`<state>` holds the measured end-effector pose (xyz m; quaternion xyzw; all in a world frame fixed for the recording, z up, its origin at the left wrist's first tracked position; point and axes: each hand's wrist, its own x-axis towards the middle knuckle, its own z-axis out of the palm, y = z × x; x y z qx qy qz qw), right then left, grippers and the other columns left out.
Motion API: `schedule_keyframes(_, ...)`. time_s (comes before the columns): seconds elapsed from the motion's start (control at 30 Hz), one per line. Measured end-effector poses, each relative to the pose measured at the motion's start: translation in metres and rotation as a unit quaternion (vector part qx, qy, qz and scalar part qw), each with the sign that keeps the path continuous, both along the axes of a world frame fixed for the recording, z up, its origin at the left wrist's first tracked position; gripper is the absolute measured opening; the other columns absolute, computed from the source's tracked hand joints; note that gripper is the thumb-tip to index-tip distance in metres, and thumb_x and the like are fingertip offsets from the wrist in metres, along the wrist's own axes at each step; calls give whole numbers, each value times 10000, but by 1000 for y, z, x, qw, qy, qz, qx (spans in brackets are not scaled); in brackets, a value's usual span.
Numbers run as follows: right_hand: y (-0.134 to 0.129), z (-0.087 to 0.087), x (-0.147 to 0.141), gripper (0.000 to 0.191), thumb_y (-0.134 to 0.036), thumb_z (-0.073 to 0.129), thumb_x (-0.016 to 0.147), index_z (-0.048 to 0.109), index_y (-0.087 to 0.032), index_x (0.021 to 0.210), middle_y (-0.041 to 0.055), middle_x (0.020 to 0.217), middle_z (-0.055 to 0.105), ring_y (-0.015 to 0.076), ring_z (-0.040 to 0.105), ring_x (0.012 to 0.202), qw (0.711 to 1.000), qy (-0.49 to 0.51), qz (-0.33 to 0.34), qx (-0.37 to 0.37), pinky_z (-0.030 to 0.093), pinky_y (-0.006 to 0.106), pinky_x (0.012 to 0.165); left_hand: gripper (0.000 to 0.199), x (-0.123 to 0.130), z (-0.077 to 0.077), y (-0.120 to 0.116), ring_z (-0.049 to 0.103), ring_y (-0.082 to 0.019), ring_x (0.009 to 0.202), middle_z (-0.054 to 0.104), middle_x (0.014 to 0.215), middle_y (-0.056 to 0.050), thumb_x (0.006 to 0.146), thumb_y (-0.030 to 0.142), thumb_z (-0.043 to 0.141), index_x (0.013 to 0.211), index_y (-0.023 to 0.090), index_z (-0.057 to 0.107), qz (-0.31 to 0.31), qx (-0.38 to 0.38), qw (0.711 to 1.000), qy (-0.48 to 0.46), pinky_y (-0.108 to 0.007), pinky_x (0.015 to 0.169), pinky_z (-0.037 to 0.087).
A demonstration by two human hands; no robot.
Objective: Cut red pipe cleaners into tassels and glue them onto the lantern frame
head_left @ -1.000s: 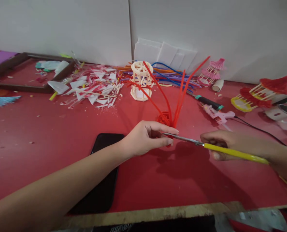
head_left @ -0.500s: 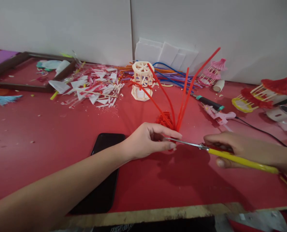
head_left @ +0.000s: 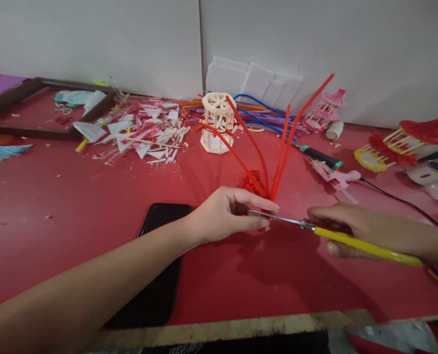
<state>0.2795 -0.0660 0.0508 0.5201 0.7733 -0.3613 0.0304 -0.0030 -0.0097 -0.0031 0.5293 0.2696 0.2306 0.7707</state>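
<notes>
Several red pipe cleaners (head_left: 283, 140) fan upward from between the thumb and fingers of my left hand (head_left: 234, 214), which pinches them near their lower ends. My right hand (head_left: 355, 228) grips yellow-handled scissors (head_left: 362, 244). Their narrow metal blades reach left to the pipe cleaners, between my left thumb and fingers; the fingers partly hide the tips. Just behind my left hand lies a bundle of short red pieces (head_left: 253, 182), partly covered by the pipe cleaners. A black phone (head_left: 160, 285) rests under my left forearm.
Beyond my hands stands a cream stick-built lantern shape (head_left: 218, 123). A pink glue gun (head_left: 335, 177) with a cord lies right, near red and yellow tiered models (head_left: 407, 140). Scraps (head_left: 145, 130) and a brown frame (head_left: 30, 130) are left; orange, blue and purple pipe cleaners (head_left: 256, 115) lie behind.
My right hand and the scissors have shifted slightly left. The blades reach a little further in between my left fingers. My left hand keeps its hold, and the pipe cleaners sway only slightly.
</notes>
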Motion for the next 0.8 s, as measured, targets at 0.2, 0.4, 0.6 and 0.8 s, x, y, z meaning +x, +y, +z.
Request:
schedule_keyframes(0.2, 3, -6, 8, 386, -588, 605, 846, 638, -211, 922, 29, 814, 646, 191, 586, 689, 998, 9, 21, -56, 446, 271, 582, 277, 1, 2, 0, 708, -77, 675, 776, 744, 7, 709, 71, 801, 955, 198, 796, 5, -12, 1000, -16, -158, 689, 553)
schedule_keyframes(0.4, 5, -5, 11, 478, -652, 576, 833, 698, -232, 1026, 60, 895, 704, 235, 650, 760, 996, 34, 18, -76, 500, 296, 613, 276, 0, 4, -1, 708, -72, 665, 775, 733, 13, 710, 48, 794, 939, 201, 797, -4, -22, 999, -33, -154, 684, 559)
schedule_keyframes(0.6, 4, -4, 7, 419, -613, 611, 829, 624, -205, 922, 28, 836, 638, 194, 583, 717, 997, 11, 10, -82, 437, 271, 602, 279, 0, 3, -1, 712, -73, 680, 778, 745, 7, 711, 65, 802, 958, 194, 794, 2, -19, 1000, -25, -147, 692, 556)
schedule_keyframes(0.8, 4, 0, -3, 402, -595, 573, 859, 501, -205, 796, -21, 746, 513, 140, 451, 641, 995, -14, 8, -100, 314, 248, 561, 265, 0, 3, 0, 702, -67, 663, 769, 726, 13, 715, 88, 803, 957, 192, 794, 3, -7, 1000, -7, -142, 677, 548)
